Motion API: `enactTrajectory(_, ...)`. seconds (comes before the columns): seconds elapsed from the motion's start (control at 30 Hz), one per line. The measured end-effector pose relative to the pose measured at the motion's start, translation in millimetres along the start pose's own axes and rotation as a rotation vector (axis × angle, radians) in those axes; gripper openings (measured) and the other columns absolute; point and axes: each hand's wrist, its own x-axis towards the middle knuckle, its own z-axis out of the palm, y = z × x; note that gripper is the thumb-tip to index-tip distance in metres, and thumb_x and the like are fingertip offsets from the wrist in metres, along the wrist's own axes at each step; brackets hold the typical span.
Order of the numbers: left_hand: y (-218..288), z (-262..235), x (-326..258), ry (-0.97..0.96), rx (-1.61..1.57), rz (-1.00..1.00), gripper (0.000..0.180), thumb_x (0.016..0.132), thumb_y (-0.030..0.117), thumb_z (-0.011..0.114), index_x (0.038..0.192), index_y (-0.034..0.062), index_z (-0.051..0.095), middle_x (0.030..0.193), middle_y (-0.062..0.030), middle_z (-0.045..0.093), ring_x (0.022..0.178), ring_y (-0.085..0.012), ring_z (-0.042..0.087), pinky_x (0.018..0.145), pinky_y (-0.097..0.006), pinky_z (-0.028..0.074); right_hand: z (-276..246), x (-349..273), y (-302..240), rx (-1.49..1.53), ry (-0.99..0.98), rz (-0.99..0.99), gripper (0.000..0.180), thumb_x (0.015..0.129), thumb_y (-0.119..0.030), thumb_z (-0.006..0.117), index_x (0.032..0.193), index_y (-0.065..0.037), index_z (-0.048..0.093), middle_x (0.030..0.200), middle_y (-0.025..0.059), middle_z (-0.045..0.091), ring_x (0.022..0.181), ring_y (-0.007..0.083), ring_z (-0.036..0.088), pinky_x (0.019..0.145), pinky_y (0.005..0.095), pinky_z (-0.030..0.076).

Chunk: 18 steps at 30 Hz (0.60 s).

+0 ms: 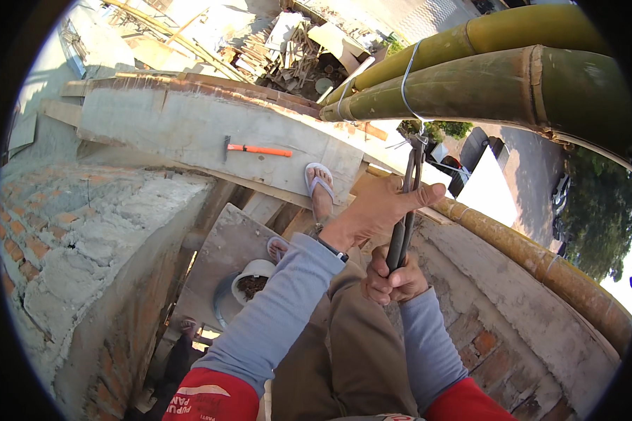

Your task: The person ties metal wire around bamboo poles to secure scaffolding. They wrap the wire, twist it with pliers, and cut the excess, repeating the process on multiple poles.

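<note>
My left hand [379, 209] grips the upper part of a pair of long dark pincers [405, 210], thumb pointing right. My right hand [393, 279] is closed around the lower ends of the handles. The pincers' jaws [416, 142] reach up to thin grey tie wire [405, 88] wrapped around two green bamboo poles [484, 84]. Both forearms wear grey-blue sleeves with red cuffs higher up.
A hammer with an orange handle [258, 149] lies on a grey plank [211, 133]. My foot in a white sandal [321, 186] stands on boards. A brick and mortar wall [84, 231] is at left, another bamboo pole [541, 263] at right, a bucket [254, 278] below.
</note>
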Motion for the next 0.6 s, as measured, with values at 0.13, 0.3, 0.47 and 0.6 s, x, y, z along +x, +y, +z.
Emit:
enactTrajectory(0.13,-21,2,12,-0.027,-0.424,-0.163,0.039,0.092,0.044,0.071,0.073,0.0099,0.062,0.058,0.0046,0.055,0.053,-0.0151,0.054,0.049,-0.032,0.040,-18,-2,-6,0.277,-0.342,0.105,0.037,0.078,-0.026,0.081,0.093,0.002,0.062,0.071,0.0102,0.063,0.060,0.0241,0.062,0.057,0.0346,0.050)
enactTrajectory(0.3,-20,35,19,0.632,0.302,0.308,0.029,0.087,0.022,0.067,0.078,-0.0052,0.062,0.066,-0.0199,0.066,0.058,-0.0343,0.065,0.060,-0.044,0.051,6,-15,-12,-0.669,0.623,-0.197,0.027,0.083,-0.017,0.076,0.094,0.005,0.063,0.080,0.0061,0.068,0.070,0.0153,0.062,0.065,0.0296,0.051)
enactTrajectory(0.47,7,15,6,0.474,0.369,0.191,0.043,0.086,0.038,0.075,0.088,-0.0040,0.068,0.073,-0.0174,0.070,0.071,-0.0304,0.070,0.068,-0.039,0.053,8,2,3,-0.869,0.653,-0.404,0.023,0.085,-0.009,0.074,0.100,0.005,0.063,0.089,0.0066,0.072,0.077,0.0118,0.065,0.070,0.0287,0.053)
enactTrajectory(0.6,-2,-15,4,-0.091,-0.136,0.014,0.049,0.088,0.049,0.074,0.086,0.0004,0.071,0.075,-0.0076,0.070,0.069,-0.0185,0.065,0.063,-0.033,0.050,-20,11,2,0.527,-0.590,0.164,0.024,0.080,-0.009,0.078,0.096,0.000,0.062,0.075,0.0121,0.065,0.067,0.0279,0.066,0.063,0.0434,0.054)
